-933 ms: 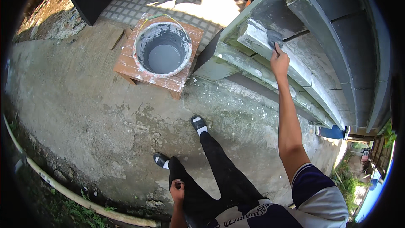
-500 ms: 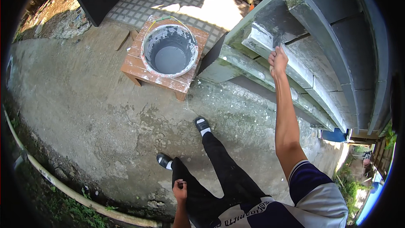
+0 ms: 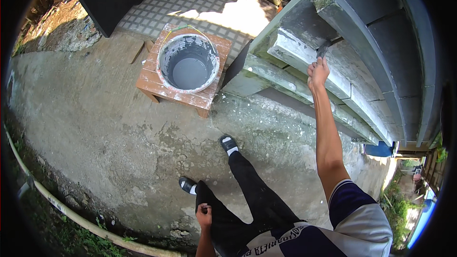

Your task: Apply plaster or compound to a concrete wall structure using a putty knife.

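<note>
My right hand (image 3: 318, 72) is closed around a paintbrush (image 3: 323, 49) whose bristles are coated grey. The bristles touch the inner corner of a pale concrete ledge (image 3: 304, 57), where grey paint covers the wall face beside it. My left hand (image 3: 204, 215) hangs low beside my thigh with its fingers curled; what they hold, if anything, is hidden. Ahead of me, a paint-smeared bucket (image 3: 190, 90) with a wire handle stands on a low brown wooden table (image 3: 202, 102). Grey paint (image 3: 189, 74) lies in the bottom of the bucket.
Curved concrete ledges (image 3: 366, 38) rise on the right. A dark panel (image 3: 95, 0) stands at the far left before patterned tiles (image 3: 159, 0). A pale pipe (image 3: 71, 215) runs along the lower left by weeds. A blue container (image 3: 379, 149) sits at the right.
My right hand and the brush have moved slightly right along the ledge, leaving more grey paint on the wall face behind. My left hand stays by my thigh.
</note>
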`<action>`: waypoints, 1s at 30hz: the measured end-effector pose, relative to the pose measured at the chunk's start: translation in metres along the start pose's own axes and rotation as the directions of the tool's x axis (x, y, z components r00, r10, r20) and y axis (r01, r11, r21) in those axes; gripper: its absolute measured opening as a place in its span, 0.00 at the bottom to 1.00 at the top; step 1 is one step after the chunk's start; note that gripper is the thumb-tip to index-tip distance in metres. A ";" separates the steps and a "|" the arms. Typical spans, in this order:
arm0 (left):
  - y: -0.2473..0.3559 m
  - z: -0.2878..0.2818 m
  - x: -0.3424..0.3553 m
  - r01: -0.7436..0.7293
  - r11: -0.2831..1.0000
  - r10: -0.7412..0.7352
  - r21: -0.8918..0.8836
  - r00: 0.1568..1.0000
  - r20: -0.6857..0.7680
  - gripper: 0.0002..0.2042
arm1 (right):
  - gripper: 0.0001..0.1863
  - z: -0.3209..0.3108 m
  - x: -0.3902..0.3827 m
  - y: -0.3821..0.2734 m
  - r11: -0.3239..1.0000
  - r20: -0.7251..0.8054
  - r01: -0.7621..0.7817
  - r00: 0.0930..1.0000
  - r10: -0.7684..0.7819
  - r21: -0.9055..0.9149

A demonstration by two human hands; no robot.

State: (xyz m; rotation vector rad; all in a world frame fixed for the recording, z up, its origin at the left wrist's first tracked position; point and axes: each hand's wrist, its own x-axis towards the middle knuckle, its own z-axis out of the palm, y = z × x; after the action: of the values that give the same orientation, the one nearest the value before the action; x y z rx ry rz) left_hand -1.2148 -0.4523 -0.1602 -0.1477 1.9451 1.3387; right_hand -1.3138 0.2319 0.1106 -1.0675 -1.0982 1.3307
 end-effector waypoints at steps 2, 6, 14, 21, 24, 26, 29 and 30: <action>-0.001 -0.003 0.000 0.009 1.000 -0.009 0.001 1.000 0.000 0.07 | 0.29 -0.018 -0.016 -0.007 0.995 0.078 -0.029 0.996 0.036 -0.094; -0.001 0.002 0.002 0.055 0.997 -0.054 -0.049 0.998 0.014 0.08 | 0.29 -0.012 -0.019 -0.009 0.995 0.074 -0.043 0.996 0.050 -0.090; -0.003 0.003 -0.003 0.042 0.999 -0.042 -0.005 0.999 0.002 0.09 | 0.30 0.066 -0.059 -0.001 0.882 0.454 0.106 0.882 0.130 -0.459; -0.009 0.007 -0.009 0.058 0.996 -0.060 -0.062 0.998 -0.028 0.08 | 0.26 0.002 -0.011 -0.007 0.815 0.235 0.182 0.970 -0.058 -0.550; -0.009 0.008 -0.008 0.049 0.991 -0.053 -0.126 0.998 -0.033 0.08 | 0.22 -0.038 0.016 -0.007 0.283 0.284 0.379 0.903 -0.323 -0.881; -0.003 0.007 -0.008 0.065 0.991 -0.068 -0.114 0.997 -0.027 0.08 | 0.20 -0.047 0.015 -0.010 0.228 0.278 0.380 0.883 -0.378 -0.896; 0.000 0.007 -0.006 0.081 0.990 -0.086 -0.113 0.996 -0.038 0.08 | 0.18 -0.058 0.021 -0.009 0.136 0.243 0.347 0.840 -0.485 -0.928; 0.000 0.005 -0.005 0.083 0.989 -0.091 -0.124 0.994 -0.059 0.08 | 0.18 -0.055 0.018 -0.009 0.225 0.152 0.271 0.886 -0.437 -0.936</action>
State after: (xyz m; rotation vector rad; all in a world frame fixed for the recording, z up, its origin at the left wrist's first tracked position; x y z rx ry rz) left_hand -1.2084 -0.4496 -0.1578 -0.3357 1.8880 1.4097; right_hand -1.2593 0.2519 0.1094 -1.5562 -1.9651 0.0411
